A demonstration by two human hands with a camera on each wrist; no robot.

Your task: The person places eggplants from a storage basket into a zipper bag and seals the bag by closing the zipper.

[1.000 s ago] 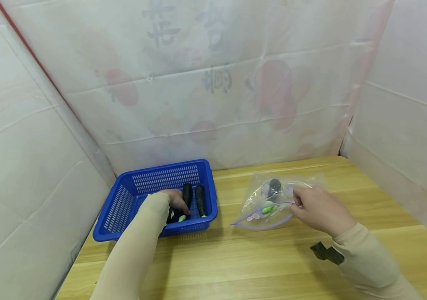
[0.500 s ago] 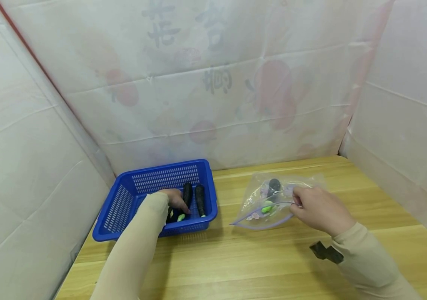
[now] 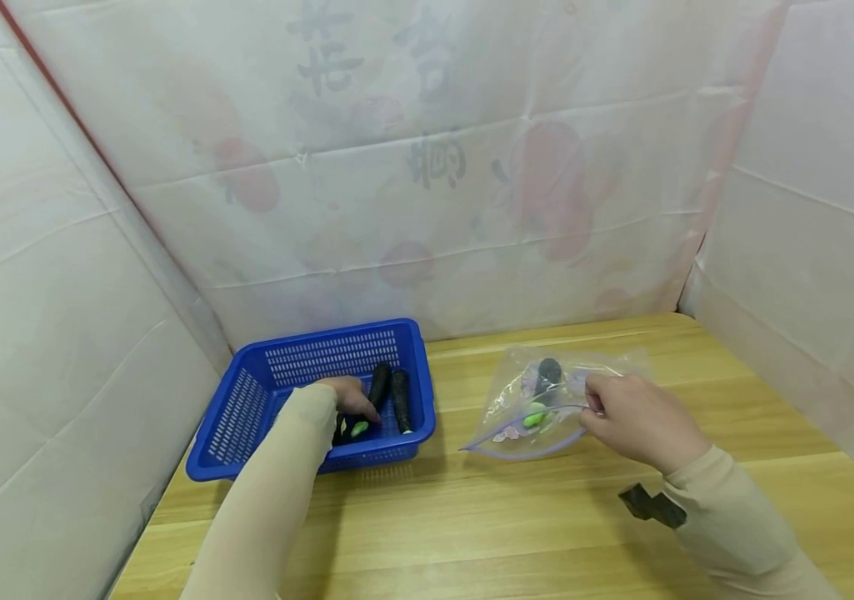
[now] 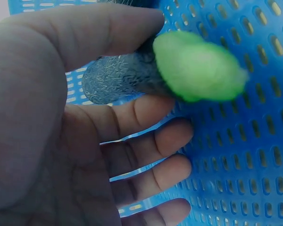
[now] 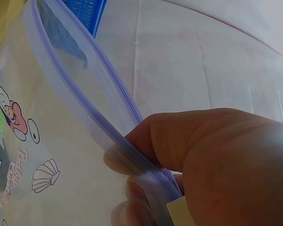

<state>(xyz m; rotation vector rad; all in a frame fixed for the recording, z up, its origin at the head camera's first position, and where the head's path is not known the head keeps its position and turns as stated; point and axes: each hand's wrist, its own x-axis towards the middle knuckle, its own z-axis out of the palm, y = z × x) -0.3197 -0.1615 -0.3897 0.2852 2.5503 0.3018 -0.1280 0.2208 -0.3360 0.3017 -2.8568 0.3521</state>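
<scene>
Fingers [image 4: 148, 110] and thumb of my left hand [image 3: 350, 395] pinch a dark vegetable with a bright green end [image 4: 198, 70], the thumb on one side of its body and the index finger on the other; my other three lie loosely spread beside it. They are down inside a blue basket [image 3: 331, 360], whose slotted walls surround them, and the green end points back toward me. Just to the right of these fingers lies a second dark vegetable [image 3: 400, 400], along the basket's right wall. To their near left, something dark [image 3: 340, 429] is mostly hidden by my arm, so I cannot tell its shape.

Well off to the right, my right hand [image 3: 640, 421] has thumb and fingers clamped on the zip edge of a clear bag [image 3: 501, 408]. Its lilac rim [image 5: 90, 110] runs away to the left of that grip, with the mouth parted. Farther left of my right fingers, inside the bag, lies one more dark vegetable [image 3: 549, 375], its green end toward me. A shell print [image 5: 46, 175] marks the bag's side. Basket and bag both rest on the wooden counter [image 3: 456, 533], and beyond both hands hangs a pale printed sheet [image 3: 427, 217].
</scene>
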